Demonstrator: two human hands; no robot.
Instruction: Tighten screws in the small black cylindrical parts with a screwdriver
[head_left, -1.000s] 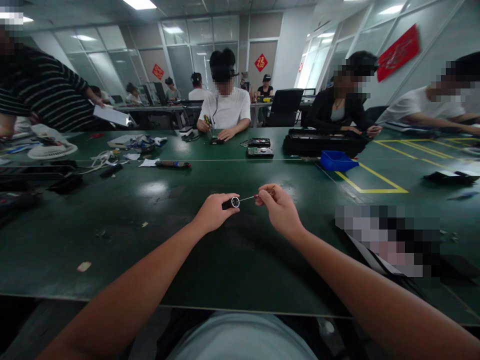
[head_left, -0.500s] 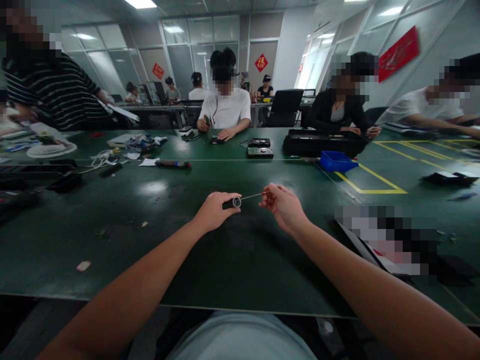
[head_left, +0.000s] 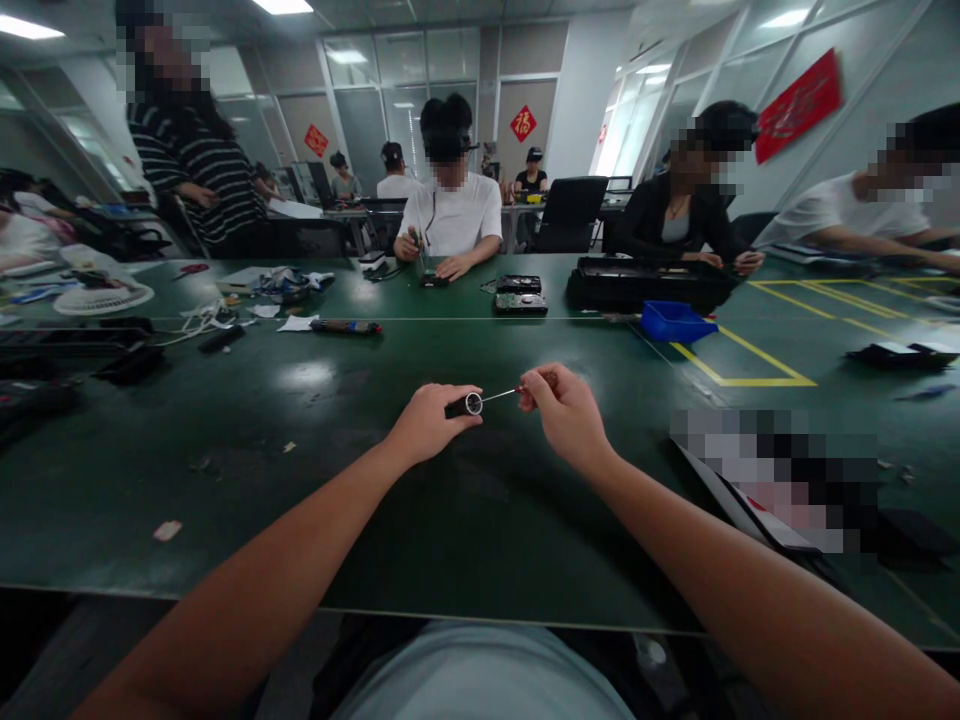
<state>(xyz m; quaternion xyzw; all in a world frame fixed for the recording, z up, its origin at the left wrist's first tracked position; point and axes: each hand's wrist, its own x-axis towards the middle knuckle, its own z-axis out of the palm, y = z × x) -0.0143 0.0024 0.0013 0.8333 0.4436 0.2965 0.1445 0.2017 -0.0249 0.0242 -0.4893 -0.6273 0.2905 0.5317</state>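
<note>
My left hand (head_left: 431, 422) is closed around a small black cylinder (head_left: 458, 407), its round, silver-rimmed end turned toward me. What the cylinder belongs to cannot be made out. Between the fingers of my right hand (head_left: 564, 408) is a screwdriver (head_left: 517, 390) with a thin metal shaft and a red part near the fingertips. Its shaft slants down to the left, and the tip meets the cylinder's rimmed end. Whether the tip sits inside or only touches the rim is too small to tell. Both hands are just above the green table (head_left: 450, 540).
Beyond my hands lie opened hard drives (head_left: 520, 303), a long black housing (head_left: 649, 286) and a blue bin (head_left: 676, 322). A dark rod-shaped tool (head_left: 346, 327) and cables (head_left: 199, 322) are at left. Co-workers sit across the table; a person in stripes (head_left: 199, 170) stands behind.
My right hand has turned, its fingers now curled more closely around the screwdriver. The left hand and cylinder stay put. The person in stripes has straightened and moved back from the table.
</note>
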